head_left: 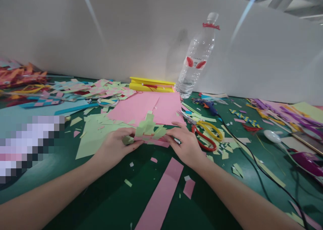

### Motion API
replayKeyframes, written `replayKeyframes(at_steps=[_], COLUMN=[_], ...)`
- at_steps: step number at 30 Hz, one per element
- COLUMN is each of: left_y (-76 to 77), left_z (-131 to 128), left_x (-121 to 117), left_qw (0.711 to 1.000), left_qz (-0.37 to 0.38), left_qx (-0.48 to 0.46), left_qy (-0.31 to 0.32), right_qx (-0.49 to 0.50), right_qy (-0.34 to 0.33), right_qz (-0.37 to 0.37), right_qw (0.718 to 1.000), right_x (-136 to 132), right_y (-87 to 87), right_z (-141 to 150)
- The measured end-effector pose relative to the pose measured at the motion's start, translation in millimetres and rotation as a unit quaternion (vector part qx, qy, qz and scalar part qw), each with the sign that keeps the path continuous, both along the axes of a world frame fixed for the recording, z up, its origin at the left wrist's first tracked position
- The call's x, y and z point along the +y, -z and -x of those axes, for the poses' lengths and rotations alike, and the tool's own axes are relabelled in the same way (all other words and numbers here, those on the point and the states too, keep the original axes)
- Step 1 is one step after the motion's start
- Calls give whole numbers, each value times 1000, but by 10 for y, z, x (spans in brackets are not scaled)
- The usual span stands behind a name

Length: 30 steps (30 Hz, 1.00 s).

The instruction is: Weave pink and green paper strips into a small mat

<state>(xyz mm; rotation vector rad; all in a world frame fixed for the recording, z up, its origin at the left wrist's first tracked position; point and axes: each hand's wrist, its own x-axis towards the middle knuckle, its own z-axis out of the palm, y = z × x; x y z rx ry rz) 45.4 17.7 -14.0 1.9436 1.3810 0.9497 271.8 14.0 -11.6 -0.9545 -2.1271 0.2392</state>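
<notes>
Both hands meet over a green mat (106,196) and pinch one piece of paper weaving (148,130) between them. The left hand (114,148) closes on the weave's left end; the right hand (185,144), with a ring on one finger, closes on its right end. The weave is made of light green strips crossed with pink ones, and it is held just above the mat, in front of the pink sheets (148,107). Several green strip ends stand up loose from the top edge.

Red-and-yellow scissors (205,134) lie just beside the right hand, with a glue gun (205,103) and its black cord (252,162) farther right. A long pink strip (164,189) lies on the mat between the forearms. A bottle (198,60) stands against the wall behind a yellow box (151,84).

Likely risks: the loose green ends may slide out of the crossing if either pinch eases or the hands pull apart, since no fastening is visible at the edges. Thin paper may also tear or crease under a tight grip. The right wrist could catch the scissors.
</notes>
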Motion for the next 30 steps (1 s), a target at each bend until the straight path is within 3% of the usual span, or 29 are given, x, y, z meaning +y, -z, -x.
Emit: replayKeyframes(at_steps=[17, 30], left_y=[-66, -79], left_z=[-25, -40], left_x=[-57, -94], left_qw=[999, 996], left_qz=[18, 66], left_qx=[-23, -58], left_qy=[21, -31], right_qx=[-45, -74], right_qy=[-23, -45], right_qz=[-44, -56], right_qw=[998, 995], right_x=[-10, -48], right_y=[40, -4], right_z=[8, 25])
